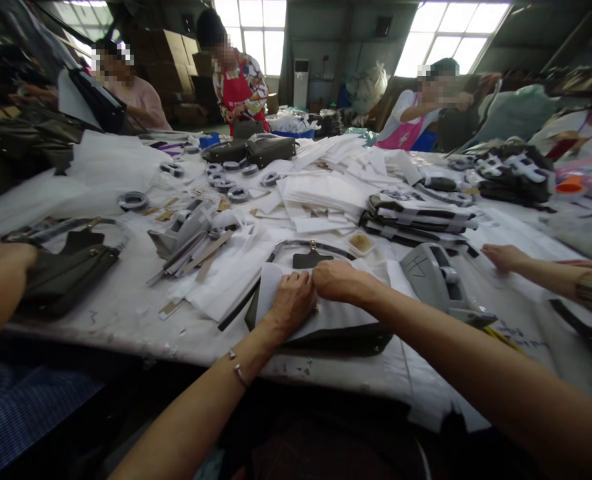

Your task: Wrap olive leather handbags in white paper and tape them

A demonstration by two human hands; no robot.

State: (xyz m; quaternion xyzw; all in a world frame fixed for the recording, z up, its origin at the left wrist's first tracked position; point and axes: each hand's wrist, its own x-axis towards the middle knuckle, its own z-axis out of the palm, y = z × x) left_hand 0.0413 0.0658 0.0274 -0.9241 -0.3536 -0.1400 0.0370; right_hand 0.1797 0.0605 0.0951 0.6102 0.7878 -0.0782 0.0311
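Observation:
Directly before me a dark olive handbag (346, 343) lies at the table's front edge, its wrapped handle (281, 248) pointing away. A white sheet (269, 290) covers most of its front. Bent fingers of my left hand (292, 299) grip the sheet near its upper edge, just below the bag's dark tab (312, 260) with a gold buckle. My right hand (337, 281) is closed beside it, the two hands touching. Whatever is between the right fingertips is hidden.
Left of me are another dark handbag (71, 273) and a co-worker's hand (1, 280). A grey tape dispenser (433, 280) stands to the right, near another co-worker's hand (506, 257). Beyond are white sheets (326, 190), tape rolls (133, 201) and stacked dark bags (416, 217).

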